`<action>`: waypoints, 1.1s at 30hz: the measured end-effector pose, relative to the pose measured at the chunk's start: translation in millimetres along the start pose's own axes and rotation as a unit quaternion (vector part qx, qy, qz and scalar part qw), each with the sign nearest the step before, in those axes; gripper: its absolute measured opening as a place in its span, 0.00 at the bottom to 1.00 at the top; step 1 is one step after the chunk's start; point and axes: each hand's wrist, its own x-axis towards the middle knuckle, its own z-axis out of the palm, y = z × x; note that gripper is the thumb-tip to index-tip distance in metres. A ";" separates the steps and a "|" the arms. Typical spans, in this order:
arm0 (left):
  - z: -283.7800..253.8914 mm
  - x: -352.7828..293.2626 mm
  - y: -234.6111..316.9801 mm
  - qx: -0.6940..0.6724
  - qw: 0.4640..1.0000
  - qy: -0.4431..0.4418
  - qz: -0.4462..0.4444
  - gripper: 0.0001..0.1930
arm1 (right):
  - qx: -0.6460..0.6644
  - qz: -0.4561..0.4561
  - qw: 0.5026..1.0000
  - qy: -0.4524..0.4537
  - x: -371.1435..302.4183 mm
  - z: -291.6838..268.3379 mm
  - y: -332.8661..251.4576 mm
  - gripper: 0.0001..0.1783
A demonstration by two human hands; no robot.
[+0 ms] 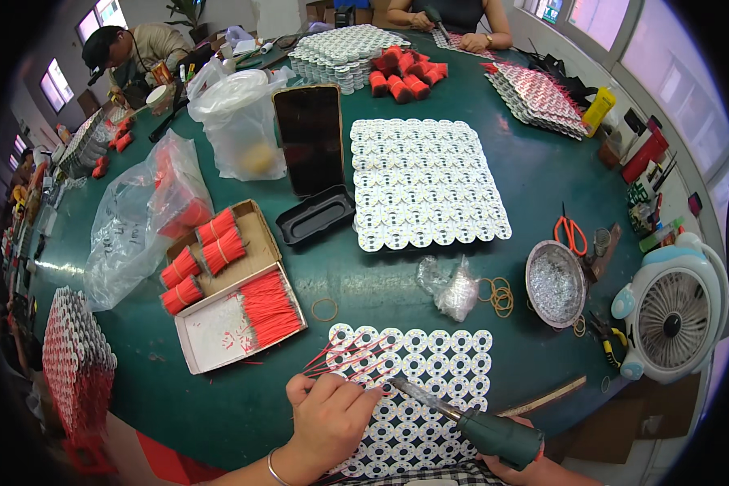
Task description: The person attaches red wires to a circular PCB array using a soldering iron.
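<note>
Worktop (364, 279), near edge: disc-board panel (428, 431); my left hand (328, 413), pinching red wire (387, 394); my right hand (510, 468), wrapped round green soldering iron (500, 438).

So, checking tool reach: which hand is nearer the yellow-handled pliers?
Right: the right hand is below and left of the pliers; the left hand is farther left, over the white boards.

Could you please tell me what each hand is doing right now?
Left hand: closed, apparently pinching a red wire.
Right hand: closed around the green-handled soldering iron.
</note>
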 end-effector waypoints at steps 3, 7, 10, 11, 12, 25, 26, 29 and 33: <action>0.7 0.6 -0.9 -0.009 1.000 0.004 -0.002 0.06 | -0.065 -0.037 0.997 -0.032 9.6 -2.1 -8.4 0.29; 1.2 0.3 -1.6 -0.009 1.000 0.002 0.002 0.06 | -0.020 -0.007 1.000 -0.016 5.0 0.0 -5.8 0.28; 1.2 0.6 -0.8 -0.009 1.000 0.003 0.001 0.06 | -0.002 -0.004 1.000 0.000 3.6 1.1 -5.0 0.28; 1.0 0.9 -0.6 -0.009 1.000 0.003 0.001 0.06 | -0.001 -0.002 1.000 -0.008 4.5 0.8 -5.1 0.28; 0.9 0.9 -0.5 -0.009 1.000 0.003 0.001 0.06 | -0.001 0.000 1.000 -0.016 5.1 0.4 -5.5 0.27; 1.8 0.0 0.0 0.000 1.000 0.012 0.003 0.05 | -0.068 0.005 0.998 -0.010 -9.9 -2.1 -1.8 0.25; 1.4 0.3 0.5 0.001 1.000 0.015 0.003 0.05 | -0.053 0.002 0.999 -0.010 -11.5 -1.9 -0.7 0.26; 1.3 -1.9 4.1 0.007 1.000 0.023 0.009 0.06 | -0.030 0.002 0.999 -0.011 -13.0 -1.8 -1.5 0.29; 2.1 -4.3 7.4 0.011 1.000 0.021 0.014 0.07 | 0.014 -0.029 0.999 0.012 -13.9 0.4 -1.4 0.30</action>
